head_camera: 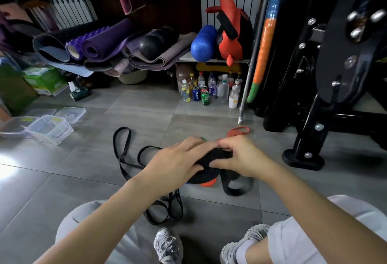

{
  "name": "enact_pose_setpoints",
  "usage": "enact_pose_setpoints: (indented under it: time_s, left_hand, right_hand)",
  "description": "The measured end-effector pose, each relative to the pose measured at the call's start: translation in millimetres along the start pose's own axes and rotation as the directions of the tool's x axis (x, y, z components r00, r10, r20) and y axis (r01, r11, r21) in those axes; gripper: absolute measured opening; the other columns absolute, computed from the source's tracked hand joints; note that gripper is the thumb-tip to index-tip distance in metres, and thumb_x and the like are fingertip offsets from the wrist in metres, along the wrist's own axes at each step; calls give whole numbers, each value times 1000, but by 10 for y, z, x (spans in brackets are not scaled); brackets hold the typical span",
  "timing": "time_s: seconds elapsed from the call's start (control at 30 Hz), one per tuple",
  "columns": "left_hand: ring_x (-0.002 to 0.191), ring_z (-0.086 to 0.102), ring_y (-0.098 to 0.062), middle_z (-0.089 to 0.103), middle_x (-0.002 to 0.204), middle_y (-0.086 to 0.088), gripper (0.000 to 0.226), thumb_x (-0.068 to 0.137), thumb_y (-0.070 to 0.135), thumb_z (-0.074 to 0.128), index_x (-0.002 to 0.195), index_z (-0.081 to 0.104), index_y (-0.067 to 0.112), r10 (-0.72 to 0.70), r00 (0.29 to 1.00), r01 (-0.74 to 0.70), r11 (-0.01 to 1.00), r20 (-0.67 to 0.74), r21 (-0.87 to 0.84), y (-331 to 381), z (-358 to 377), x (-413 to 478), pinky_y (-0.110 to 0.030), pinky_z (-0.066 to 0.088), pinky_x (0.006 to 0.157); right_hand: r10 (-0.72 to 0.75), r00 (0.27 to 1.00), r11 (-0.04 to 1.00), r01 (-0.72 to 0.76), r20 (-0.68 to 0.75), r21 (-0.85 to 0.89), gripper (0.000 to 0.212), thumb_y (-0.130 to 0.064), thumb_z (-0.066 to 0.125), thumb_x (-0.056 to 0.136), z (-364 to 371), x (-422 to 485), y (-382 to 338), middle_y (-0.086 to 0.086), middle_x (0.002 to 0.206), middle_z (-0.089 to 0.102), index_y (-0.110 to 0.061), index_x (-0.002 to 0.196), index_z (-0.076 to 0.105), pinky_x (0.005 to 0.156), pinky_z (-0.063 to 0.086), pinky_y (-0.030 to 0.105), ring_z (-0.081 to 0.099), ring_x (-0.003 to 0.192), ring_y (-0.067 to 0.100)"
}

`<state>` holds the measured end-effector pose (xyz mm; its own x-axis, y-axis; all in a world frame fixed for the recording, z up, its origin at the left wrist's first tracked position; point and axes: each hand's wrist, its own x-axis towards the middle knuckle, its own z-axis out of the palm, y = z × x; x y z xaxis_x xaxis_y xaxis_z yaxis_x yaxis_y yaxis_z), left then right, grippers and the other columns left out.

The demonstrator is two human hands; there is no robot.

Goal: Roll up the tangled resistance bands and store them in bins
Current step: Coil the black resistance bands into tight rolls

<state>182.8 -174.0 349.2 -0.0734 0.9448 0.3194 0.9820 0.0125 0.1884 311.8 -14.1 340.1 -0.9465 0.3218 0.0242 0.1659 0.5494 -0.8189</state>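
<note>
**Student:** Which step does the figure show?

**Tutor:** Rolling, as I judge it. The left grip and the right grip meet over the middle of the grey tiled floor. Both pinch a flat black rubber coil of resistance band. The left fingers lie across the coil's top with the thumb at its near rim. The right fingers curl round its far side with the thumb pressed to its face. (Whether the coil rests on the floor or is held just above it cannot be told.)

**Student:** Is the roll complete?

**Tutor:** Apparently not. A wide black tail loop hangs from the coil's right side onto the floor, so there is band left to wind.

**Student:** What else awaits?

**Tutor:** Thin black rubber loops sprawl on the floor left of the grips. A second black tangle lies nearer the person's knees, and an orange rubber band lies just beyond the right grip. The clear plastic bins stand by the floor's left edge, well apart from the coil.

**Student:** What does the next move call for?

**Tutor:** Probably one grip clamping the coil so it cannot spring open while the other feeds the tail in flat and taut. Only after that would the coil be carried leftward to a bin.
</note>
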Motion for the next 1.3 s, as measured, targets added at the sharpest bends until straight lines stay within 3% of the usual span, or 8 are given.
enact_pose_setpoints:
  time_s: [0.1, 0.23, 0.43, 0.63, 0.77, 0.93, 1.1, 1.3]
  left_hand:
    - [85, 66, -16, 61, 113, 5, 50, 83, 32, 45, 133, 40, 32, 37, 999, -36, 999, -27, 28, -36, 36, -6, -25, 56, 62]
    - [101, 58, -9, 54, 117, 14, 45, 85, 36, 44, 130, 39, 42, -110, 991, 89, 967, -74, -240, -44, 19, -29, -30, 52, 82]
    - [104, 50, 8, 56, 109, 17, 46, 85, 20, 58, 128, 50, 35, -297, 935, 184, 873, -193, -452, -7, -8, -76, -3, 34, 87]
    - [107, 52, 4, 56, 112, 19, 51, 84, 16, 62, 120, 45, 47, -427, 881, 222, 755, -205, -617, 69, 27, -133, -7, 39, 88]
    - [107, 49, 7, 50, 114, 25, 43, 82, 30, 59, 118, 44, 47, -306, 942, 209, 859, -141, -467, 45, -29, -143, -12, 43, 86]
    - [84, 63, -17, 53, 116, 5, 65, 77, 29, 64, 135, 36, 37, -23, 996, 31, 994, -81, 100, 20, -57, -104, -24, 50, 63]
    - [93, 55, -14, 49, 111, 6, 57, 83, 22, 55, 131, 36, 44, -175, 981, 157, 970, -88, -187, -18, -49, -129, -29, 51, 76]
    - [96, 44, 10, 43, 101, 18, 54, 86, 15, 65, 133, 46, 36, -396, 902, 324, 885, -174, -333, -254, -68, -266, 2, 30, 83]
  right_hand:
    - [31, 999, 999, -30, -16, 42, 19, -25, 78, 69, -8, 34, -28, -5, 82, 72, -27, 86, 71, 78, 55, 46, 69, 81, 14]
    - [-3, 999, 987, 9, -35, 162, 24, -18, 81, 70, -73, 40, -107, -3, 86, 73, -35, 82, 69, 85, 54, 43, 69, 85, 14]
    - [-13, 1000, 969, 16, -17, 246, 20, -15, 80, 71, -131, 8, -123, 8, 82, 73, -19, 89, 71, 74, 57, 42, 70, 79, 27]
    - [-9, 1000, 934, 18, -26, 357, 22, -14, 78, 67, -143, -32, -154, -8, 74, 71, -22, 85, 68, 66, 49, 19, 67, 71, 6]
    - [3, 1000, 962, -6, 11, 274, 20, -7, 79, 70, -159, -28, -180, -10, 64, 67, -23, 76, 67, 59, 47, 16, 61, 61, 3]
    - [2, 999, 996, -6, 40, 95, 19, -21, 84, 66, -133, 22, -227, -3, 70, 69, -28, 77, 70, 69, 53, 34, 63, 68, 10]
    - [35, 997, 988, -45, 64, 151, 31, -19, 85, 63, -165, 50, -229, -7, 76, 71, -25, 87, 68, 73, 55, 26, 67, 75, 6]
    - [288, 956, 957, -286, -51, 41, 12, -9, 75, 75, -119, -145, 275, 2, 79, 71, -19, 76, 68, 84, 54, 33, 65, 74, 10]
